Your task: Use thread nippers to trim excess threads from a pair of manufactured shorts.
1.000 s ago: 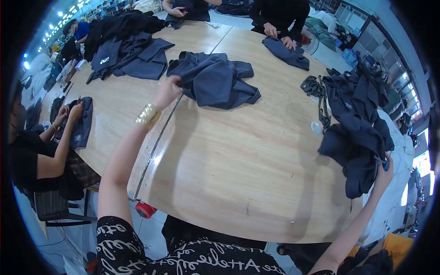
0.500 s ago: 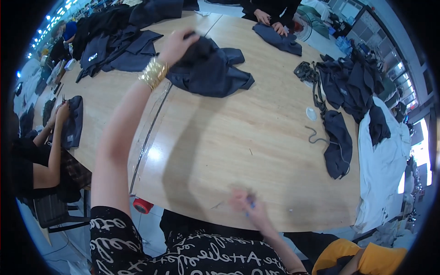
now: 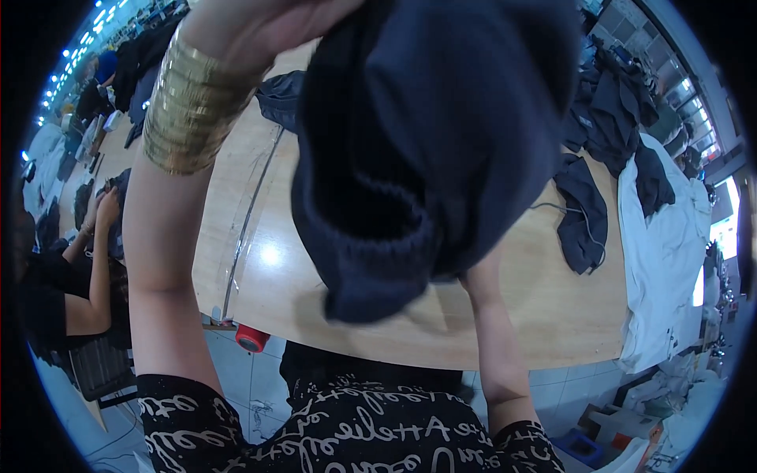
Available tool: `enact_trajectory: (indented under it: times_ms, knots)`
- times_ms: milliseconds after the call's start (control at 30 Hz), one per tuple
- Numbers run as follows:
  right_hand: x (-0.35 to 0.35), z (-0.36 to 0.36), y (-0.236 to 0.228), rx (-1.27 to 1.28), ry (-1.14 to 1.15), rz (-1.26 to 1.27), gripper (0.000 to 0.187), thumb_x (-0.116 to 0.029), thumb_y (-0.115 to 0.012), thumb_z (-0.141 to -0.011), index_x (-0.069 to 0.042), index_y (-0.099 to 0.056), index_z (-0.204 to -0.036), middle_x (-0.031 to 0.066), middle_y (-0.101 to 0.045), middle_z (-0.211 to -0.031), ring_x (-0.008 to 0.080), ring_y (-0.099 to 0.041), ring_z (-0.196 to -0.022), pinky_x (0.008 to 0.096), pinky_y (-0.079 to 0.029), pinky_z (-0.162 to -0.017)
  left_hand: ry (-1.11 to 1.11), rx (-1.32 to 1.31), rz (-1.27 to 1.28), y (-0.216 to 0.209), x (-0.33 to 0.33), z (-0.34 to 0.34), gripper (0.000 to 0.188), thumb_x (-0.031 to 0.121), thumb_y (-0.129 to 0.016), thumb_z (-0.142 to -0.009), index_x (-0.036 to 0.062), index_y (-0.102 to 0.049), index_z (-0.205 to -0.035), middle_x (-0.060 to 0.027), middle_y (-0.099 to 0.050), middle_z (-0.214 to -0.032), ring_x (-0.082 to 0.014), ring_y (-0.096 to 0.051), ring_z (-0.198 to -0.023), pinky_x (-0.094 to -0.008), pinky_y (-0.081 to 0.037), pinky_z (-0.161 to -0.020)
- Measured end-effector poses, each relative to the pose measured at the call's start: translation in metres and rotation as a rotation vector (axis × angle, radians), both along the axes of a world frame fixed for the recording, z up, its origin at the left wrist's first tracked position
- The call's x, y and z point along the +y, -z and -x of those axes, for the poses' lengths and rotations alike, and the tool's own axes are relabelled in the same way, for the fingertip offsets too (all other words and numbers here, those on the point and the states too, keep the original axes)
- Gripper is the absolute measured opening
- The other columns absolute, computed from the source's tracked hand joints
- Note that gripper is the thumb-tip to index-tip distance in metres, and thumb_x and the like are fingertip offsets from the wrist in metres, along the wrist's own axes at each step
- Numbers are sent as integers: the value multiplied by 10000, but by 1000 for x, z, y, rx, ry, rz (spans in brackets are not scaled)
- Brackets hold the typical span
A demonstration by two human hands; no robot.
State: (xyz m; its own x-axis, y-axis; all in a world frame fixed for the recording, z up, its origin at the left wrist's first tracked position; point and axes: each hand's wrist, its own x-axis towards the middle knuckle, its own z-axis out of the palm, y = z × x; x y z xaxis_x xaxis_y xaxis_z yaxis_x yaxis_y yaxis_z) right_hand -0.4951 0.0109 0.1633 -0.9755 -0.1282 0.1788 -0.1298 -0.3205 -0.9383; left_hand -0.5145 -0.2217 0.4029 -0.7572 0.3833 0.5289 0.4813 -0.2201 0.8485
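Observation:
A dark navy garment (image 3: 449,134) hangs close in front of me, covering much of the middle. A gathered, elastic-looking edge (image 3: 378,240) rings an opening low on it. My left hand (image 3: 272,24), with a wide gold bracelet (image 3: 189,106) at its wrist, grips the cloth high up; its fingers are partly hidden. From the lower right my right forearm (image 3: 501,339) reaches up behind the garment. The cloth hides my right hand and anything in it.
Another dark piece (image 3: 280,98) lies behind on the wooden table (image 3: 552,315). To the right are a small dark piece with a cord (image 3: 582,217), heaped dark clothes (image 3: 611,110) and white cloth (image 3: 662,260). A co-worker's arm (image 3: 98,276) is at left. A red round object (image 3: 251,339) sits below the table edge.
My left hand has lifted the garment from the far part of the table and brought it up close. My right hand has moved from the near table edge to behind the cloth.

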Motion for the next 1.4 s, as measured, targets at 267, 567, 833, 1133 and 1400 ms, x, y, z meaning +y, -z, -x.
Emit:
enact_trajectory:
  times_ms: [267, 567, 833, 1133, 1400]
  knots:
    - [89, 54, -68, 474, 496, -220, 187, 29, -638, -768, 23, -620, -954, 107, -627, -972, 167, -585, -908, 290, -457, -820, -589, -45, -99, 99, -66, -48, 611, -9, -567, -857, 62, -305, -1405, -125, -572, -1181, -187, -578, -1053, -284, -474, -902]
    - [144, -1, 22, 336, -82, -1477, 268, 82, -629, -691, -8, -620, -944, 112, -636, -980, 263, -624, -874, 319, -486, -746, -429, -725, 567, 279, -52, -175, 499, 71, -639, -836, 81, -478, -1307, -65, -639, -1007, -104, -612, -841, -256, -516, -753]
    - [66, -21, 5, 306, -9, -1159, 178, 10, -660, -770, -2, -622, -944, 104, -634, -905, 223, -630, -803, 303, -484, -691, -710, -738, 247, 300, -38, -167, 293, 127, -563, -915, 37, -563, -1194, -66, -637, -960, -101, -629, -833, -219, -507, -705]
    - [-11, -54, 32, 271, -266, -860, 173, 2, -671, -767, -10, -635, -936, 101, -629, -839, 224, -634, -731, 281, -484, -642, -852, -783, 44, 314, -18, -113, 327, 206, -617, -890, 29, -573, -1162, -20, -630, -816, -81, -620, -684, -188, -481, -561]
    - [-13, -55, 48, 249, -338, -824, 193, 19, -661, -762, -21, -631, -949, 100, -618, -848, 245, -635, -743, 303, -495, -665, -1000, -610, 434, 312, -13, -76, 336, 238, -678, -837, 6, -589, -1064, -79, -616, -866, -126, -580, -675, -268, -472, -588]
